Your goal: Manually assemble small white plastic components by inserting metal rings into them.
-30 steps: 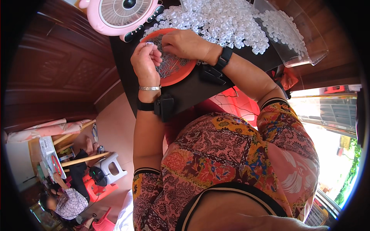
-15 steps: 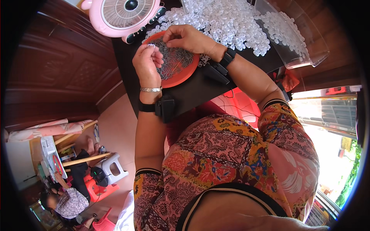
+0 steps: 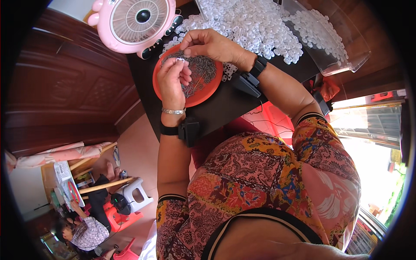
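My left hand [image 3: 171,85] is closed in a pinch over the left side of an orange bowl [image 3: 209,94]. Between its thumb and fingers is a small white plastic clip [image 3: 180,60]. Just above and to the right, my right hand [image 3: 217,47] has thumb and forefinger pressed together close to the clip; what they hold is too small to make out. Many thin grey nail-like pieces [image 3: 202,71] lie in the bowl beneath both hands. A large heap of white plastic clips [image 3: 260,28] spreads over the dark table [image 3: 225,99] behind my right hand.
A pink fan [image 3: 104,26] stands at the far left of the table. At the far right, a clear plastic box [image 3: 331,69] holds more white clips. Black devices are strapped to both wrists. A person [image 3: 89,234] sits at the lower left beside a grey stool [image 3: 141,197].
My left hand has moved slightly right, bringing the white clip nearer to my right fingertips. The right hand stays almost in place. The whole view has shifted a little.
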Motion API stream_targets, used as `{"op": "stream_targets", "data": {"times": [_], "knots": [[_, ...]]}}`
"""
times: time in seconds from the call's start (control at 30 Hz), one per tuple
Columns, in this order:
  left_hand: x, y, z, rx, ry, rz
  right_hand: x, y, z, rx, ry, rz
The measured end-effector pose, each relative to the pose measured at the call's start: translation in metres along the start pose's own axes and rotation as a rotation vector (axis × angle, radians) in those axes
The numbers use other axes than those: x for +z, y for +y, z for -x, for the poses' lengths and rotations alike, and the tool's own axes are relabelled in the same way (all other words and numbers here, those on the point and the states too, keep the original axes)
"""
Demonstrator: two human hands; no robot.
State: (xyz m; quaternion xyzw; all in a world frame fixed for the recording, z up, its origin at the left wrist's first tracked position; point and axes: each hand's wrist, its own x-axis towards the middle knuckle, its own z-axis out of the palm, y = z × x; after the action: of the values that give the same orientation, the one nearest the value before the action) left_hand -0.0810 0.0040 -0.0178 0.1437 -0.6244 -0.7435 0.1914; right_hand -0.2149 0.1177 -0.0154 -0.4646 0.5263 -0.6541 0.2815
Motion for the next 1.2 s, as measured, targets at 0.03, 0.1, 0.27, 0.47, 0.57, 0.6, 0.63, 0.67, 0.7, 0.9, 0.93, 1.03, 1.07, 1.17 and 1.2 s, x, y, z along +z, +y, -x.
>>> {"op": "stream_targets", "data": {"times": [0.03, 0.1, 0.27, 0.47, 0.57, 0.6, 0.63, 0.67, 0.7, 0.9, 0.93, 1.03, 1.07, 1.17, 1.2], "knots": [[0.0, -0.001, 0.0, 0.0, -0.002, -0.002, 0.0, 0.001, 0.0, -0.001, 0.002, -0.001], [0.001, -0.002, -0.001, 0.059, 0.019, -0.035, 0.0, 0.002, 0.0, 0.038, 0.017, -0.024], [0.004, -0.003, 0.0, 0.129, -0.023, -0.104, 0.006, 0.001, 0.001, -0.001, 0.001, 0.157], [0.004, -0.004, 0.001, 0.094, -0.044, -0.072, 0.011, 0.003, 0.003, 0.03, -0.019, 0.156], [0.0, -0.005, -0.002, 0.053, -0.023, -0.001, 0.013, 0.005, 0.002, 0.01, -0.021, 0.22], [-0.002, -0.006, -0.003, 0.021, -0.019, 0.06, 0.013, 0.007, 0.002, -0.035, -0.008, 0.271], [-0.002, -0.006, -0.004, 0.02, -0.018, 0.06, 0.013, 0.008, 0.003, -0.034, -0.008, 0.271], [-0.004, -0.005, -0.004, 0.012, -0.017, 0.113, 0.014, 0.009, 0.003, -0.04, 0.012, 0.246], [-0.004, -0.005, -0.004, 0.005, -0.017, 0.166, 0.015, 0.009, 0.003, -0.047, 0.031, 0.221], [-0.006, -0.005, -0.004, -0.004, 0.018, 0.199, 0.011, 0.004, 0.004, -0.011, -0.019, 0.25], [-0.007, -0.006, -0.005, -0.004, 0.017, 0.2, 0.011, 0.004, 0.004, -0.011, -0.019, 0.251], [-0.01, -0.008, -0.007, 0.011, 0.012, 0.213, 0.01, 0.002, 0.004, -0.012, -0.033, 0.259], [-0.008, -0.007, -0.006, 0.017, 0.043, 0.21, 0.01, 0.002, 0.003, -0.029, -0.016, 0.269], [-0.007, -0.006, -0.006, 0.024, 0.078, 0.196, 0.009, 0.005, 0.001, -0.034, 0.015, 0.251], [-0.007, -0.005, -0.005, 0.026, 0.081, 0.186, 0.008, 0.006, 0.001, -0.02, 0.028, 0.224]]}}
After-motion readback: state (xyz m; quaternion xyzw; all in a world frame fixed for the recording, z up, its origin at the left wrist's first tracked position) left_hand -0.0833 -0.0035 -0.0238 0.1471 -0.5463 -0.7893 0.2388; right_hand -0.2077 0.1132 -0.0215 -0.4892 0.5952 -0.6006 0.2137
